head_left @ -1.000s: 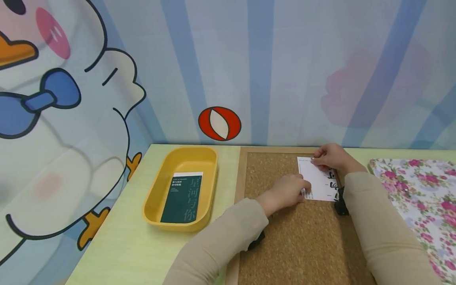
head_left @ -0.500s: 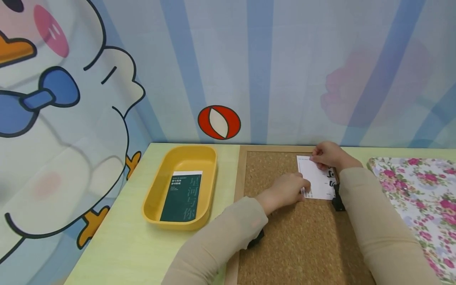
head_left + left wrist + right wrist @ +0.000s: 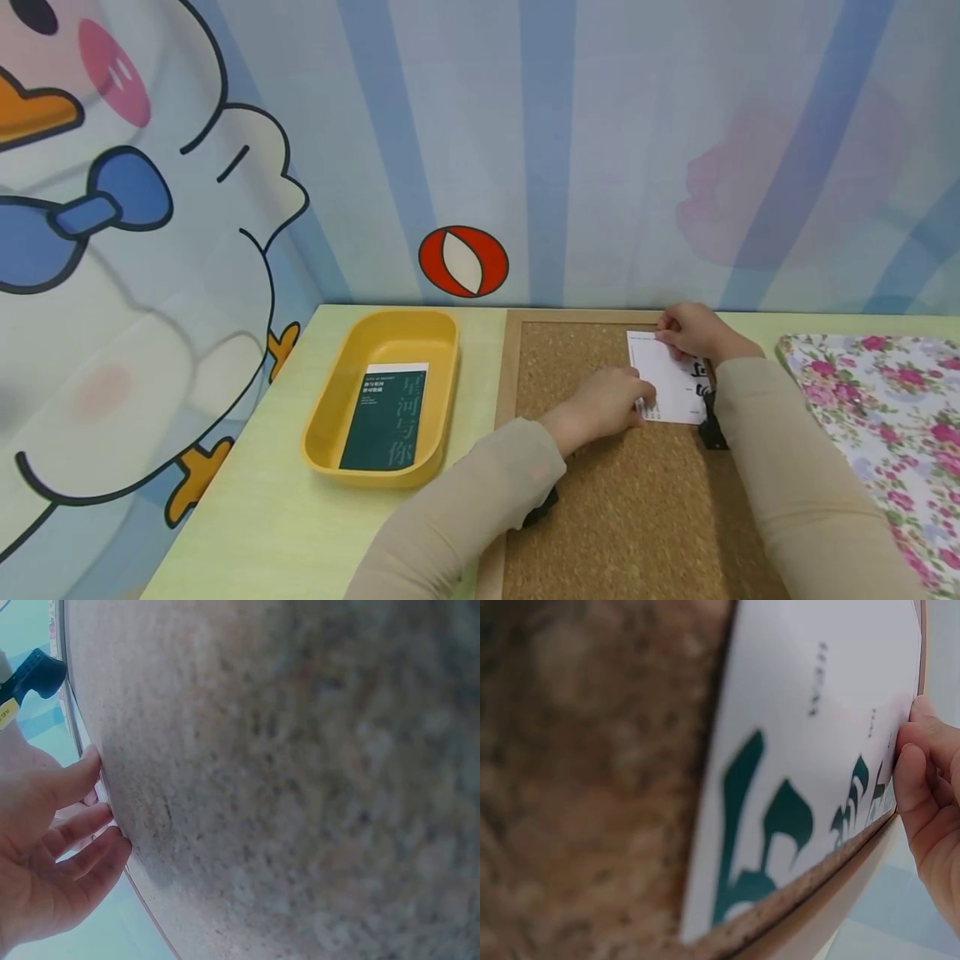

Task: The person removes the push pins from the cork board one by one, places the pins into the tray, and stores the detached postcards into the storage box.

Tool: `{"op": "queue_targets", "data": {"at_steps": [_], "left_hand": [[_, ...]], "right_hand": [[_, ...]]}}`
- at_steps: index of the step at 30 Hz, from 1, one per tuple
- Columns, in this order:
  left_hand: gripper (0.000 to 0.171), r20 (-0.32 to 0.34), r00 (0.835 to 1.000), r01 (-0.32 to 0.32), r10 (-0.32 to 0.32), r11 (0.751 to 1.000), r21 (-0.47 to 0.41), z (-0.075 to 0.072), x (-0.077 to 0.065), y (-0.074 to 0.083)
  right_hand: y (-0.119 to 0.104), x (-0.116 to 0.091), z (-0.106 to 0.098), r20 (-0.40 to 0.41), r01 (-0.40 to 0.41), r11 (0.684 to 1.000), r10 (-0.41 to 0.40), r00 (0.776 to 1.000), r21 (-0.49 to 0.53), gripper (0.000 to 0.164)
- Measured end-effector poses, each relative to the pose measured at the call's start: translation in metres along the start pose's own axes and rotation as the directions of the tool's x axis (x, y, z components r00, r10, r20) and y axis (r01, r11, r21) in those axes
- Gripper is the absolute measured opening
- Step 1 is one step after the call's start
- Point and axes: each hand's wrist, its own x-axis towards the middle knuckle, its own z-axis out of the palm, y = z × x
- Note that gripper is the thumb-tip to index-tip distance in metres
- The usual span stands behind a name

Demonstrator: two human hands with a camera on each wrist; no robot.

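Note:
A white card (image 3: 667, 396) with dark green lettering lies flat on a cork board (image 3: 622, 508), near its far right corner. In the head view my left hand (image 3: 603, 404) rests on the card's left edge. The left wrist view shows that hand (image 3: 64, 847) with its thumb and fingers extended against the board's surface. My right hand (image 3: 693, 329) is at the card's top edge. Thumb and index finger pinch together there in the right wrist view, where the card (image 3: 787, 727) fills the middle. A tiny pale thing shows at those fingertips, mostly hidden.
Left of the board stands a yellow tray (image 3: 318, 433) with a dark green card (image 3: 382, 425) inside. A flower-patterned board (image 3: 885, 417) lies on the right. The cork board has a wooden frame (image 3: 507, 375). A printed cloth wall (image 3: 622, 150) rises behind the table.
My right forearm has shifted slightly to the left, with the hand staying at the card's top edge. The left hand and the card keep their places.

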Motion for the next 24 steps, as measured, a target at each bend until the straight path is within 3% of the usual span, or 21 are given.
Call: {"op": "queue_targets", "data": {"at_steps": [11, 24], "left_hand": [[0.022, -0.006, 1.000, 0.007, -0.007, 1.000, -0.004, 0.0022, 0.0015, 0.0007], [0.023, -0.007, 1.000, 0.005, -0.005, 1.000, 0.001, 0.0030, 0.0016, 0.0001]], "right_hand": [[0.0016, -0.0003, 0.0013, 0.012, -0.026, 0.999, 0.025, 1.000, 0.040, 0.009], [0.0024, -0.0001, 0.0016, 0.001, 0.002, 0.999, -0.002, 1.000, 0.053, 0.010]]}}
